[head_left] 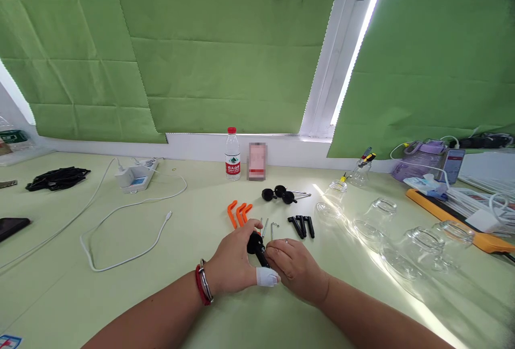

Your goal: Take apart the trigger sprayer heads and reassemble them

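Note:
My left hand [237, 262], its thumb wrapped in white tape, curls around a black round-headed part [255, 244] with a short black stem. Close against that stem, my right hand [296, 269] has its fingers pinched together; what lies in them is hidden. A bit of orange shows beside the black head. Just beyond my hands are orange bent pieces [232, 214], thin metal rods [272, 230] and several black angled tubes [297, 226]. Farther back lie black round-headed parts with metal rods [288, 197].
A water bottle [232, 157] and a pink box [257, 161] stand at the back. Several clear glass vessels [422, 244] are on the right, near an orange-edged item [485, 239]. A white cable [132, 259] and a power strip [140, 180] lie left.

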{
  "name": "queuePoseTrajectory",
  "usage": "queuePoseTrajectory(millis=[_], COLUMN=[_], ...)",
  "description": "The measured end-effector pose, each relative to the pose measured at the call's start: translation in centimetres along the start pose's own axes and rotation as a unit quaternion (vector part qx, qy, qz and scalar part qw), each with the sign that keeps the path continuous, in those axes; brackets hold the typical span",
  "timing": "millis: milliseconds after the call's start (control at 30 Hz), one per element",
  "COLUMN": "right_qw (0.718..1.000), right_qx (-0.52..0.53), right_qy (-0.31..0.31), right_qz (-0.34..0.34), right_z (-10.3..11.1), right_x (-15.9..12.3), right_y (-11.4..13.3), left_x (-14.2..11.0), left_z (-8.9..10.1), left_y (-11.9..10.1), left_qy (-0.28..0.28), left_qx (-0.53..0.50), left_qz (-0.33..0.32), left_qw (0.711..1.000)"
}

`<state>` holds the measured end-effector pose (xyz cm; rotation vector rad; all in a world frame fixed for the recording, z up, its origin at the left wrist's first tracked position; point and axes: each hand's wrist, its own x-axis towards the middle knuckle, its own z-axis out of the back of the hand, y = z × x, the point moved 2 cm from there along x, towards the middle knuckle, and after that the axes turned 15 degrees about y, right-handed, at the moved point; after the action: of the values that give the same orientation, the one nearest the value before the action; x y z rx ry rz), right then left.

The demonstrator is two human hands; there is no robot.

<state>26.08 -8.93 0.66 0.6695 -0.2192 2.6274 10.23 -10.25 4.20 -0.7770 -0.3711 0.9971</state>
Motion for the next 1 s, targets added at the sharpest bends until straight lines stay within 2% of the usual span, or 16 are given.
queuePoseTrajectory(millis=[300,1000], right_qw=[0.998,0.999], right_qx=[0.048,0.027], right_qy=[-0.020,-0.017], right_qz=[-0.022,-0.006], right_z=[0.36,0.27], right_x=[-0.03,0.04], right_y=[-0.34,-0.29], left_x=[-0.09,-0.03], left_z=[0.18,-0.20], left_y=[0.02,-0.09], left_qy=[0.001,-0.014], left_qx=[-0.007,0.096], left_qz=[-0.004,-0.003], left_qw=[1.000,0.995])
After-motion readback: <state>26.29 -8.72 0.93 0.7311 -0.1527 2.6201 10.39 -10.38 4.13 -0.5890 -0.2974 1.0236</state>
